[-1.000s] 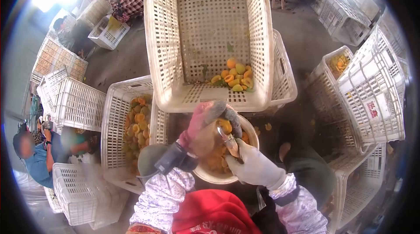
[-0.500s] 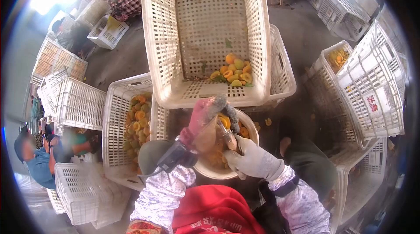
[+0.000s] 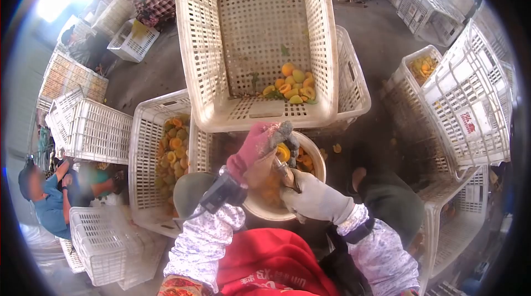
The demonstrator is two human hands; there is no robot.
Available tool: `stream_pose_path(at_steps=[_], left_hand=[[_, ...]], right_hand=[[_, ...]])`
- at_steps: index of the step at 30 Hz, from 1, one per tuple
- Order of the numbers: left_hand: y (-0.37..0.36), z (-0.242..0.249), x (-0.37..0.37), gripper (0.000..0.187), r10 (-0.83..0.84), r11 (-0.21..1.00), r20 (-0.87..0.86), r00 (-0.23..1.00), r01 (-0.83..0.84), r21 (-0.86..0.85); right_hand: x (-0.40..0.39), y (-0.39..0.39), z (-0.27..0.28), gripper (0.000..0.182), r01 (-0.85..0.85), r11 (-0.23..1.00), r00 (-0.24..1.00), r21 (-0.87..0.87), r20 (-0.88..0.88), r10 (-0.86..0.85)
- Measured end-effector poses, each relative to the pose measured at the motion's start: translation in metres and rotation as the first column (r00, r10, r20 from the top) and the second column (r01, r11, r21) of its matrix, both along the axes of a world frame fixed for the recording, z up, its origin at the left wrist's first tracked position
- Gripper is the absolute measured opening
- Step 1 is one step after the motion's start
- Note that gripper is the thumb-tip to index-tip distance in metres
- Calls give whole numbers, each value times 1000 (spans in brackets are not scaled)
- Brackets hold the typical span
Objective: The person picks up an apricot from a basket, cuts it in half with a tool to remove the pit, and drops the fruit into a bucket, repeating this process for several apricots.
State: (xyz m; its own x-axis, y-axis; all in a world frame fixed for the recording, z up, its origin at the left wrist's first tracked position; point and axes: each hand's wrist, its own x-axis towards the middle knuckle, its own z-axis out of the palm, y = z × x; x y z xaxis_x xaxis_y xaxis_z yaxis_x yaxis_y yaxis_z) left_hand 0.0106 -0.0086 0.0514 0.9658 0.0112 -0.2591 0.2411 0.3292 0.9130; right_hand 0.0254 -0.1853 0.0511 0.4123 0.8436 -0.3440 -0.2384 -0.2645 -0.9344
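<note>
My left hand (image 3: 255, 151), in a pink and grey work glove, is closed around an orange apricot (image 3: 282, 152) above a white bucket (image 3: 323, 170). My right hand (image 3: 318, 199), in a pale glove, grips a small tool (image 3: 285, 174) with a wooden-looking handle and a metal end. The tool's tip is close to the apricot; whether it touches is hard to make out. Orange pieces lie inside the bucket, partly hidden by both hands. Just beyond them a tilted white crate (image 3: 202, 58) holds a small pile of apricots (image 3: 293, 83) in its near corner.
On the left, another crate (image 3: 134, 157) contains many apricots (image 3: 176, 149). Stacked white crates (image 3: 102, 130) stand farther left, near a seated person in blue (image 3: 50, 202). More crates (image 3: 467, 113) lean at the right. A few orange bits (image 3: 337, 148) lie on the floor.
The view has shifted slightly, so the crates sit a little higher and more to the left. Both hands stay over the bucket with the apricot and tool, with only a small movement between them.
</note>
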Motion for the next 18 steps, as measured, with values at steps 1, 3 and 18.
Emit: stream_pose_path(at_steps=[1, 3, 18], left_hand=[[1, -2, 0, 38, -39, 999, -26, 999, 38, -23], [-1, -3, 1, 40, -79, 995, -46, 996, 76, -59], [28, -27, -65, 35, 404, 833, 100, 909, -320, -452]], right_hand=[[2, -2, 5, 12, -45, 999, 994, -18, -104, 43], [9, -8, 5, 11, -92, 995, 976, -43, -204, 81], [-15, -4, -30, 23, -37, 999, 792, 13, 610, 22]])
